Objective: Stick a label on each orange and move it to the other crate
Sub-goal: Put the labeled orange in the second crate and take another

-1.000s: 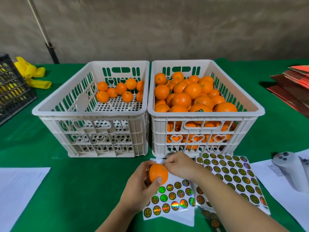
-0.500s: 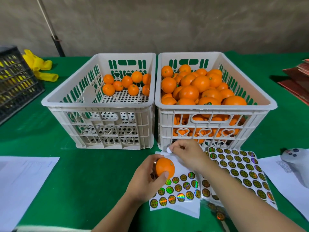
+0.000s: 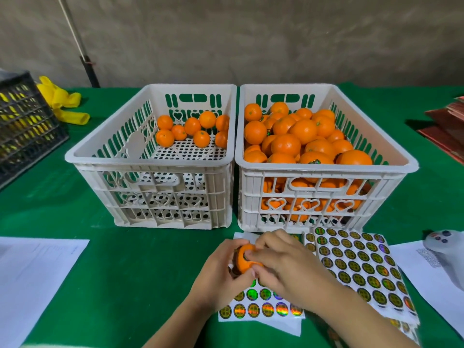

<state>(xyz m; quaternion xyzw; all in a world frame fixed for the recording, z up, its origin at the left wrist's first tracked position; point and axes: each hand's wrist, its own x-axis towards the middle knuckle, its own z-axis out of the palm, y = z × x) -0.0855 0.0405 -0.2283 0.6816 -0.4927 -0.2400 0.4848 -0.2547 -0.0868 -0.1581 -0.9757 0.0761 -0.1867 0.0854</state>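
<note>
My left hand point(image 3: 221, 275) grips an orange point(image 3: 244, 258) just above a sheet of round holographic labels point(image 3: 261, 307). My right hand point(image 3: 283, 264) covers the orange's right side, and its thumb presses a dark round label onto the fruit. Behind them stand two white crates. The left crate point(image 3: 150, 162) holds several oranges point(image 3: 193, 129) at its back. The right crate point(image 3: 326, 169) is heaped with oranges point(image 3: 301, 136). A second, fuller label sheet point(image 3: 356, 262) lies to the right of my hands.
Everything rests on a green cloth point(image 3: 100, 259). White paper point(image 3: 32, 280) lies at the front left. A black crate point(image 3: 22, 121) and yellow gloves point(image 3: 62, 101) sit at the far left. A grey controller point(image 3: 444, 249) lies on paper at the right, red folders point(image 3: 449, 129) behind it.
My right hand has come back from the label sheet's top edge onto the orange and now presses a label on it. The view has shifted slightly.
</note>
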